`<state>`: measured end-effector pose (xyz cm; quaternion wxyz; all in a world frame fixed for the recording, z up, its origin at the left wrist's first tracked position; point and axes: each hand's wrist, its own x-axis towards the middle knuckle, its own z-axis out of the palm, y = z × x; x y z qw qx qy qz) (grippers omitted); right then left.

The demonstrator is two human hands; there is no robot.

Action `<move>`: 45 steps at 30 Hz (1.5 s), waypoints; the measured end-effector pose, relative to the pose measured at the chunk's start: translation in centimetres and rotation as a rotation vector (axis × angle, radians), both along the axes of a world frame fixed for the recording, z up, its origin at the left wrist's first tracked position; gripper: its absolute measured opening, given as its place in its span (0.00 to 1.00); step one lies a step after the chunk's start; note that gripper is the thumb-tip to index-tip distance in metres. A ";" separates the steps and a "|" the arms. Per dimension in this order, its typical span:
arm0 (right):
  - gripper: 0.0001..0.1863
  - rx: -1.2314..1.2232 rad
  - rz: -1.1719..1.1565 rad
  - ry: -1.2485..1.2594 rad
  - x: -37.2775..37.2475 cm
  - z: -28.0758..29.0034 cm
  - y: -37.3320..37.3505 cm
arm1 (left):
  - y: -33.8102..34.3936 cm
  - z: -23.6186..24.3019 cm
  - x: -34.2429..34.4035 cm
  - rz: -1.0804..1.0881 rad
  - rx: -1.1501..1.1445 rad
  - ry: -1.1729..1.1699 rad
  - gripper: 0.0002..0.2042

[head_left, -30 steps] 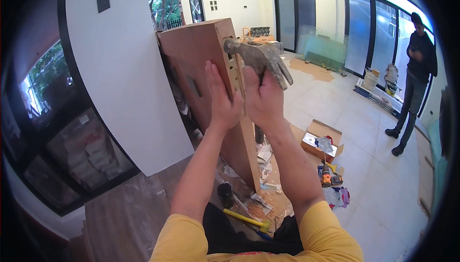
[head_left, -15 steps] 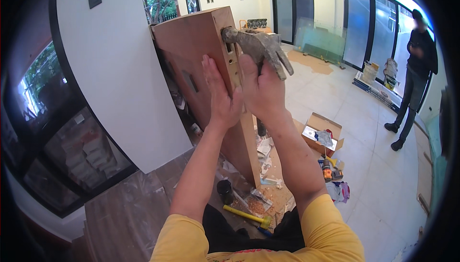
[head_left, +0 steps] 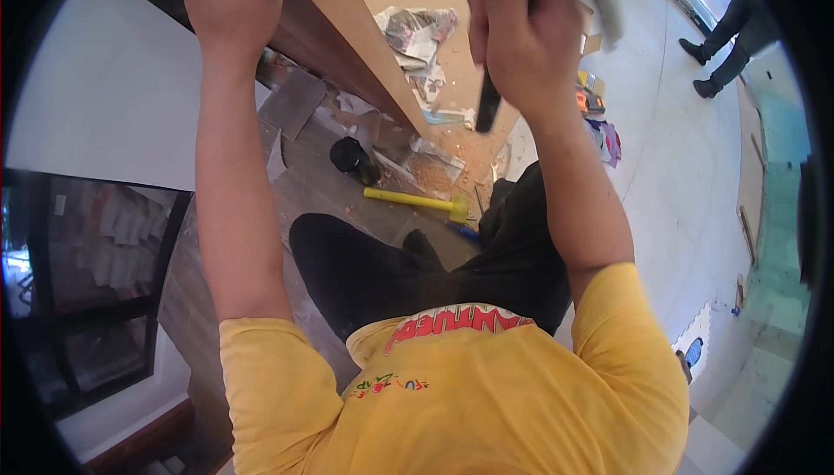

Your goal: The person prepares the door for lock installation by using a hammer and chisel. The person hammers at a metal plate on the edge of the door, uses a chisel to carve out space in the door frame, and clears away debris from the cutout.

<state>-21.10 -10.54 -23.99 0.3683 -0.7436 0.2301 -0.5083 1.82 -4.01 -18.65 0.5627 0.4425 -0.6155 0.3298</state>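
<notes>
My right hand (head_left: 530, 40) is closed around a claw hammer (head_left: 489, 106). Its dark handle end sticks out below my fist, and its grey head is blurred at the upper edge. At the upper left, my left hand (head_left: 233, 6) is against or just in front of the brown wooden door (head_left: 326, 27); its fingertips are cut off by the picture's edge, so its grip is hidden. The door stands on edge between my arms, with its pale narrow side toward my right hand. Its upper part is out of view.
A yellow mallet (head_left: 408, 200) and a dark cylindrical container (head_left: 350, 158) are on the floor before my knees, among wood shavings. Crumpled newspaper (head_left: 421, 40) lies beyond the door. An orange power tool (head_left: 591, 101) is at right. Another person's legs (head_left: 730, 49) stand farther off.
The view has tipped down toward my body. My right hand and the hammer have swung away from the door to the right. My hands, formerly close together at the door edge, are now apart.
</notes>
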 end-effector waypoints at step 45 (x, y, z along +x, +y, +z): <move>0.29 -0.617 -0.242 -0.402 -7.8 17.7 9.0 | 2.0 16.9 -13.7 0.036 -0.357 -0.360 0.17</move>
